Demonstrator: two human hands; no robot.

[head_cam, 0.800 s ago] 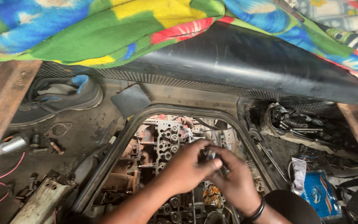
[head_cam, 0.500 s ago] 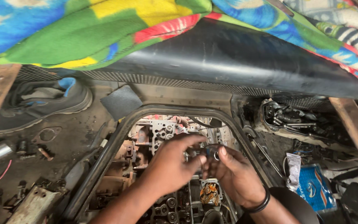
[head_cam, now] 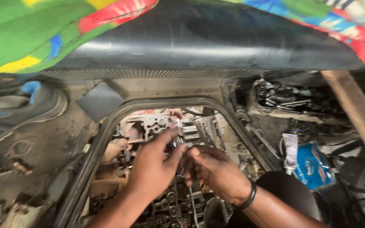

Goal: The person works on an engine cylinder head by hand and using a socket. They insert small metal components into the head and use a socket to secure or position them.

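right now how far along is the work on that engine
Done, by the look of it: the engine lies uncovered inside the dark frame opening, its valve gear exposed. In hand: the left hand and right hand meet fingertip to fingertip over it, pinching something too small to make out. Left: the engine is open and grimy, and loose parts sit in the tray at the right, so reassembly looks some way off.

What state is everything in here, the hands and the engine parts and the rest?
Left hand: fingers pinched together over the engine.
Right hand: fingertips meeting the left's; what they pinch is hidden.
Engine: exposed, greasy.
Opening frame: uncovered.
Blue packet: lying beside the opening.
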